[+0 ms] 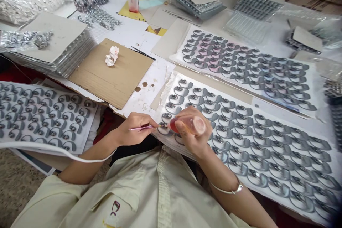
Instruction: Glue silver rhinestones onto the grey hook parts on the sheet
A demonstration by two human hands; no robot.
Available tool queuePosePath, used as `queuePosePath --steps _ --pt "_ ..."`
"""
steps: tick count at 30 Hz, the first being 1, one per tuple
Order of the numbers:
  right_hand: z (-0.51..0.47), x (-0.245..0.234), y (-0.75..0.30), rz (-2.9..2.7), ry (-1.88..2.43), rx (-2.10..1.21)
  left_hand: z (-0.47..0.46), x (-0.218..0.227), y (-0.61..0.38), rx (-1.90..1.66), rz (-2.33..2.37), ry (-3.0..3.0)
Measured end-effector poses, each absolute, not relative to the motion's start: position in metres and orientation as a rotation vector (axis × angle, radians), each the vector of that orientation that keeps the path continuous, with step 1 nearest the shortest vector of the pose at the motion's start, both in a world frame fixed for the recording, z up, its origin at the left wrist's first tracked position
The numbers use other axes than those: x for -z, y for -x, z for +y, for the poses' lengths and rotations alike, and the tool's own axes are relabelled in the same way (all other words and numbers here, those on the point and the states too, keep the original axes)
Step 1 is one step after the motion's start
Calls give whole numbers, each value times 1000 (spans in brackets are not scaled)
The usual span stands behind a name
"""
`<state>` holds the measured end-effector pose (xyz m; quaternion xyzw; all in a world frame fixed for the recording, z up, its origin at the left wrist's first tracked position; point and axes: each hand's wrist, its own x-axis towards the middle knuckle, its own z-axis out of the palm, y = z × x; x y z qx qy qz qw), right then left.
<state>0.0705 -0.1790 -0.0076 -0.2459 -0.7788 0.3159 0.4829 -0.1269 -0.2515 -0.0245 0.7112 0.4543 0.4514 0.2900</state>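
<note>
The left hand's [133, 130] fingers [148, 122] are pinched together on a thin pink stick [139, 128], whose tip points to 3 o'clock and meets a small metal piece [162, 127] at the near corner of the sheet [283, 115]. The right hand [192, 139] is wrapped around a small bottle [189, 124] of reddish liquid, held almost on its side just beside that piece, with its mouth toward 9 o'clock. Whether the mouth is open cannot be told. Tipped this far, the bottle could well let out too much liquid, flooding the piece or running onto its neighbours, which lie close together in rows. The stick is long and thin, so a small tremor could put the dab off its mark or nudge the piece out of its row. The right wrist rests over pieces at 5 o'clock, and its bracelet [229, 190] might drag some of them. The sheet hangs over the tabletop [149, 89] edge toward the lap, so leaning on it might tilt the whole row. Brown spots [144, 84] at 12 o'clock suggest that drips do happen here. A crumpled tissue [112, 56] lies on cardboard [117, 78] at 11 o'clock, a fair reach away should something spill.
</note>
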Motion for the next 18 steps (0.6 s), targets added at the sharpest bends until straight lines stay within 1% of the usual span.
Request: queuePosePath --steps 10,18 --pt "-179 10 -71 -1923 546 -700 -249 22 127 -1232 1191 -1804" --pt "-180 11 -70 -1956 475 -603 -248 17 126 -1145 1278 -1704"
